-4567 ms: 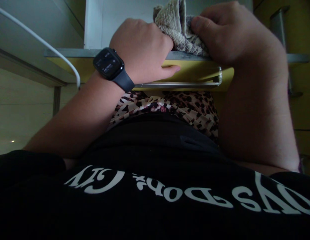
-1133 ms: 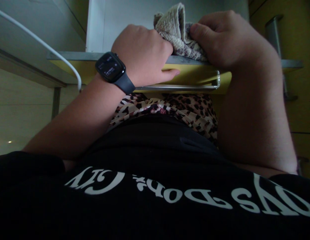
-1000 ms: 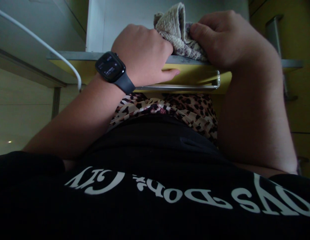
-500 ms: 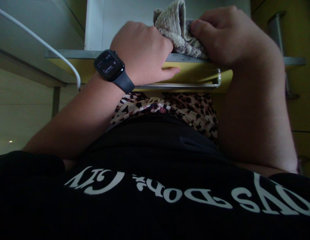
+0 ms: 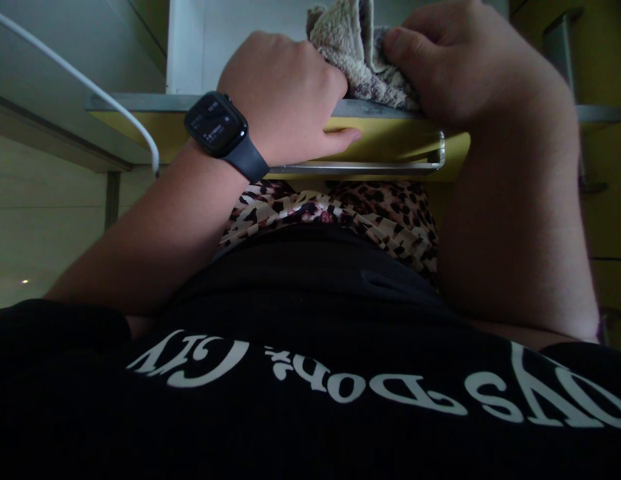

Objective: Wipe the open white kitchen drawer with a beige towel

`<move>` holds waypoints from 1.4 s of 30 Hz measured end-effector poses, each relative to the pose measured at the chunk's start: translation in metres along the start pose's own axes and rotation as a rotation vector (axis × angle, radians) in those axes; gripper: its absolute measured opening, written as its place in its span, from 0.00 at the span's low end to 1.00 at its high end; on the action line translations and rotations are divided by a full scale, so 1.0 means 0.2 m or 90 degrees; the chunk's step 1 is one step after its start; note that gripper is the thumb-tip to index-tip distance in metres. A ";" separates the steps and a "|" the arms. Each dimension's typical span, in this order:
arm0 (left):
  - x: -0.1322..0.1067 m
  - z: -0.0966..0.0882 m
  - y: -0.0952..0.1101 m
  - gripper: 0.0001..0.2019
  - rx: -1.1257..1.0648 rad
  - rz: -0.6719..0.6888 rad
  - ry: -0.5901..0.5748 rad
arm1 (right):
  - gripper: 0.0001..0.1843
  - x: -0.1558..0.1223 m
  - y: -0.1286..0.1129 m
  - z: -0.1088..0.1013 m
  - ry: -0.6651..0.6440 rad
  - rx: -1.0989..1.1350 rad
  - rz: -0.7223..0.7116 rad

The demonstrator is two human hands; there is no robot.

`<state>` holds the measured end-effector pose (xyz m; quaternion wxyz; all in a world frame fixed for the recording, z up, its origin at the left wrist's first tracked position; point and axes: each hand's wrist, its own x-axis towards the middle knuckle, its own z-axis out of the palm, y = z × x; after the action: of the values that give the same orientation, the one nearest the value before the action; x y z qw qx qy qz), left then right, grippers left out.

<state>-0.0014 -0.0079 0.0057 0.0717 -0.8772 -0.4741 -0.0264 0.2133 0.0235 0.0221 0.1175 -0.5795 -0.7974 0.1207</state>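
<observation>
A grey-beige terry cloth (image 5: 347,47) lies bunched over the front edge of a pulled-out drawer (image 5: 185,47). My right hand (image 5: 453,63) is closed on the cloth's right side, its thumb pressing on the fabric. With a black smartwatch on its wrist, my left hand (image 5: 285,93) grips the yellow drawer front (image 5: 390,137) from above. The left thumb lies along the outer face, while the other fingers go over the edge and are hidden. Left knuckles touch or nearly touch the cloth.
A metal bar handle (image 5: 360,168) runs along the drawer front, close to my body. On the left a white cable (image 5: 80,77) hangs down near the drawer's corner. Yellow cabinets with an upright metal handle (image 5: 563,50) stand on the right.
The view has shifted slightly, so the drawer and hands sit a little higher. My right hand appears slightly farther right and up, still on the cloth. The left hand keeps its place on the drawer.
</observation>
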 end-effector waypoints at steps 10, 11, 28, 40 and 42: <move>0.00 0.00 0.00 0.39 -0.009 -0.005 -0.004 | 0.23 0.00 0.01 0.00 -0.010 -0.013 0.005; 0.00 0.00 0.00 0.39 -0.011 -0.005 -0.006 | 0.23 0.00 0.01 0.00 -0.016 -0.017 0.008; 0.00 0.00 0.00 0.38 0.008 -0.010 -0.005 | 0.23 0.00 0.00 0.00 0.005 0.016 -0.013; 0.00 0.00 0.00 0.37 -0.014 -0.005 0.015 | 0.23 0.00 0.00 0.01 0.007 0.026 -0.013; -0.01 0.00 0.01 0.37 -0.009 -0.005 0.012 | 0.23 0.00 0.00 0.00 0.005 0.022 -0.011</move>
<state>-0.0010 -0.0095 0.0060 0.0701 -0.8753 -0.4769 -0.0382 0.2126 0.0233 0.0219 0.1317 -0.5708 -0.7997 0.1314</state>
